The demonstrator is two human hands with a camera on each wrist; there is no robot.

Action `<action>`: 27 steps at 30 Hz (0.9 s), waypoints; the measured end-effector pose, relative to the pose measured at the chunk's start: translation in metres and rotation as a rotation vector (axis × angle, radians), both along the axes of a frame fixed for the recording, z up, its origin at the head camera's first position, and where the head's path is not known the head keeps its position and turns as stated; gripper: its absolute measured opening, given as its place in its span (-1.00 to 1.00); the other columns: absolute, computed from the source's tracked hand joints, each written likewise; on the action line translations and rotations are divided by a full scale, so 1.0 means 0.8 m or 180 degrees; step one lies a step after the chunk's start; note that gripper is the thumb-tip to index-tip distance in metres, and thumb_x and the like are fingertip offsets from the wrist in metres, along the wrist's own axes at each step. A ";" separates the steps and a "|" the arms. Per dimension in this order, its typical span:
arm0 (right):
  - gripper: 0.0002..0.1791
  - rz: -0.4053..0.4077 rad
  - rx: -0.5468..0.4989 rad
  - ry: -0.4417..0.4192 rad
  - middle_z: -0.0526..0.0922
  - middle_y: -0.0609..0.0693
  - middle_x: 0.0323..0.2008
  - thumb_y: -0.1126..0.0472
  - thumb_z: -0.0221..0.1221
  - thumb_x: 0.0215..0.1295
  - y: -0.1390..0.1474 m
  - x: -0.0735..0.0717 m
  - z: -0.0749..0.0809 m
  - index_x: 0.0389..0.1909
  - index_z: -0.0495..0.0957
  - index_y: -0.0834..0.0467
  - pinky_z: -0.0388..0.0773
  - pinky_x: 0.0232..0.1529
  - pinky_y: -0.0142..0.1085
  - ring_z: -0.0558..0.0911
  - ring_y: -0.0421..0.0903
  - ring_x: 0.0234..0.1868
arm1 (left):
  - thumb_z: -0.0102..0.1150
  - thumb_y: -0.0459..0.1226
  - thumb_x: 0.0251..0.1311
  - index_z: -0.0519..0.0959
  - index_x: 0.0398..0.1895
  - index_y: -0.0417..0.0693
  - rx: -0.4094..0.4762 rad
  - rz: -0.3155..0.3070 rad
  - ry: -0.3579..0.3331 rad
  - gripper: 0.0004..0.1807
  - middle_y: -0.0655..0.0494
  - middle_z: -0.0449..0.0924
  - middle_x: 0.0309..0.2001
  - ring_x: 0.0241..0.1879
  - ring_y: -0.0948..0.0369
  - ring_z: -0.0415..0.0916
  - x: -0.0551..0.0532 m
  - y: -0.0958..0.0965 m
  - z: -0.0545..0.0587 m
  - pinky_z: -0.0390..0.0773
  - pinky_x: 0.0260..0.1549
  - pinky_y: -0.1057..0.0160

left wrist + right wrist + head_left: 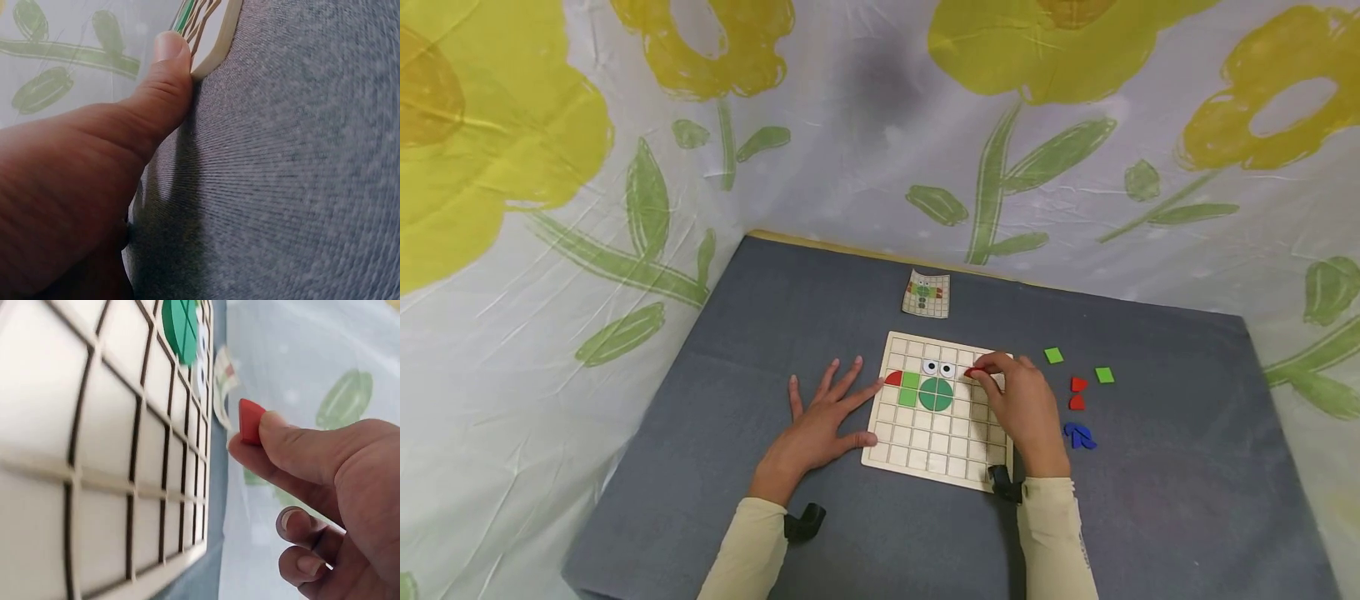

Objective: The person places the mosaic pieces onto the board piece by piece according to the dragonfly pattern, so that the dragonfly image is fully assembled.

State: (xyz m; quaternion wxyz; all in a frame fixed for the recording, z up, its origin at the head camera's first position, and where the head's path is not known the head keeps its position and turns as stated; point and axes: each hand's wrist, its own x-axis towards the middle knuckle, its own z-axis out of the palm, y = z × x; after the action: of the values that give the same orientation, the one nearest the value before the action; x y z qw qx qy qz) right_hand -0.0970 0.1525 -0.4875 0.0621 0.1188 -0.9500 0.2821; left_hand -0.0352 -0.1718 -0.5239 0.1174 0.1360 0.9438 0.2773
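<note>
A wooden grid board (928,446) lies on the grey table. Set in its squares are a dark green circle (936,394) of quarter pieces, two eye pieces (938,368), light green squares (908,389) and a red quarter piece (893,378). My right hand (1021,408) pinches another red quarter piece (251,421) between thumb and index finger, held just above the board's upper right squares. With fingers spread, my left hand (820,425) rests at the board's left edge; its thumb (169,81) touches the rim.
Right of the board lie two light green squares (1053,356), two red quarter pieces (1078,384) and a small pile of blue pieces (1078,435). Behind the board, a pattern card (927,294) shows a coloured figure on a grid. A flower-printed curtain (865,150) surrounds the table.
</note>
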 end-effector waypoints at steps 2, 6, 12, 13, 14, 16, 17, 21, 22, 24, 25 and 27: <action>-0.82 0.0052 -0.0009 -0.0006 0.83 -0.06 -0.17 0.12 0.43 0.40 -0.008 0.002 0.000 -0.05 0.74 0.02 0.29 -0.58 -0.20 0.34 -0.11 -0.49 | 0.35 0.29 0.19 0.16 0.69 0.47 -0.0008 0.0003 -0.0007 0.00 0.17 -0.21 0.74 0.71 -0.09 -0.42 0.000 0.000 0.000 -0.66 0.35 -0.58; -0.83 0.0149 -0.0029 0.0021 0.83 -0.08 -0.19 0.12 0.43 0.39 -0.024 0.008 -0.001 -0.07 0.73 0.01 0.34 -0.57 -0.23 0.45 -0.10 -0.42 | 0.36 0.29 0.19 0.17 0.69 0.46 -0.0008 0.0005 0.0003 0.00 0.17 -0.21 0.74 0.71 -0.10 -0.42 0.000 -0.001 -0.002 -0.66 0.35 -0.58; -0.84 0.0300 -0.0016 -0.0010 0.81 -0.12 -0.17 0.09 0.40 0.42 -0.048 0.013 -0.003 -0.05 0.73 -0.01 0.45 -0.52 -0.22 0.54 -0.09 -0.33 | 0.34 0.30 0.19 0.17 0.69 0.47 -0.0029 0.0003 0.0007 0.00 0.17 -0.21 0.74 0.71 -0.09 -0.42 -0.001 -0.001 -0.005 -0.66 0.35 -0.59; -0.84 0.0330 -0.0007 -0.0015 0.80 -0.13 -0.18 0.08 0.40 0.43 -0.052 0.013 -0.004 -0.05 0.74 -0.01 0.49 -0.49 -0.21 0.56 -0.09 -0.31 | 0.33 0.31 0.19 0.16 0.69 0.47 -0.0029 0.0005 0.0005 0.00 0.17 -0.21 0.74 0.71 -0.09 -0.42 0.000 -0.002 -0.005 -0.67 0.35 -0.59; -0.85 0.0358 -0.0003 -0.0015 0.80 -0.13 -0.18 0.08 0.40 0.43 -0.056 0.013 -0.004 -0.06 0.74 -0.01 0.52 -0.46 -0.20 0.57 -0.08 -0.29 | 0.33 0.30 0.19 0.17 0.69 0.47 -0.0023 0.0006 0.0011 0.00 0.17 -0.20 0.74 0.71 -0.10 -0.42 0.000 -0.002 -0.005 -0.66 0.35 -0.59; -0.86 0.0411 -0.0010 0.0000 0.78 -0.14 -0.18 0.09 0.41 0.42 -0.065 0.013 -0.004 -0.09 0.75 0.00 0.62 -0.34 -0.15 0.61 -0.07 -0.22 | 0.33 0.30 0.20 0.18 0.68 0.46 -0.0016 0.0001 0.0026 -0.01 0.16 -0.20 0.74 0.71 -0.11 -0.41 0.000 -0.002 -0.004 -0.65 0.34 -0.60; -0.86 0.0443 -0.0015 0.0011 0.77 -0.13 -0.17 0.10 0.42 0.41 -0.069 0.013 -0.005 -0.10 0.75 0.02 0.65 -0.27 -0.13 0.62 -0.06 -0.19 | 0.33 0.30 0.21 0.18 0.68 0.46 -0.0010 -0.0004 0.0037 -0.02 0.15 -0.19 0.74 0.71 -0.12 -0.40 0.000 -0.002 -0.004 -0.64 0.34 -0.61; -0.86 0.0533 -0.0028 0.0000 0.73 -0.12 -0.16 0.13 0.44 0.38 -0.082 0.013 -0.008 -0.13 0.74 0.04 0.68 -0.04 -0.07 0.65 -0.05 -0.07 | 0.35 0.28 0.20 0.20 0.68 0.44 0.0013 -0.0018 0.0074 -0.02 0.13 -0.17 0.74 0.71 -0.13 -0.37 0.001 -0.002 -0.001 -0.62 0.34 -0.62; -0.86 0.0553 -0.0032 -0.0013 0.73 -0.12 -0.16 0.13 0.44 0.38 -0.085 0.014 -0.009 -0.13 0.74 0.04 0.68 -0.03 -0.07 0.66 -0.05 -0.07 | 0.35 0.28 0.20 0.20 0.68 0.43 0.0020 -0.0021 0.0081 -0.02 0.13 -0.16 0.74 0.71 -0.13 -0.37 0.001 -0.002 -0.001 -0.62 0.34 -0.62; -0.87 0.0601 -0.0042 -0.0033 0.73 -0.13 -0.16 0.13 0.44 0.38 -0.091 0.014 -0.011 -0.13 0.74 0.03 0.68 -0.02 -0.09 0.67 -0.06 -0.06 | 0.36 0.27 0.19 0.21 0.68 0.43 0.0035 -0.0022 0.0087 -0.02 0.12 -0.15 0.74 0.71 -0.13 -0.36 0.001 -0.002 -0.002 -0.62 0.34 -0.62; -0.87 0.0629 -0.0053 -0.0035 0.73 -0.14 -0.17 0.14 0.45 0.37 -0.093 0.014 -0.011 -0.14 0.73 0.03 0.68 -0.03 -0.10 0.67 -0.07 -0.07 | 0.36 0.27 0.19 0.21 0.68 0.43 0.0035 -0.0020 0.0089 -0.02 0.13 -0.15 0.74 0.71 -0.13 -0.36 0.001 -0.002 -0.002 -0.62 0.34 -0.62; -0.88 0.0695 -0.0067 -0.0022 0.72 -0.14 -0.18 0.14 0.44 0.38 -0.099 0.014 -0.013 -0.14 0.73 0.03 0.68 -0.05 -0.12 0.66 -0.09 -0.09 | 0.35 0.28 0.19 0.21 0.68 0.44 0.0022 -0.0020 0.0090 -0.02 0.13 -0.16 0.74 0.71 -0.13 -0.37 0.000 -0.002 -0.003 -0.62 0.34 -0.62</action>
State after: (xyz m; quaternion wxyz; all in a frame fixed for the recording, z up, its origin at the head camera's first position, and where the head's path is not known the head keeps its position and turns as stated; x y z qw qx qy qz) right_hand -0.0858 0.0735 -0.4976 0.0290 0.2200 -0.9286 0.2976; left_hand -0.0352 -0.1731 -0.5262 0.1045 0.1432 0.9440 0.2783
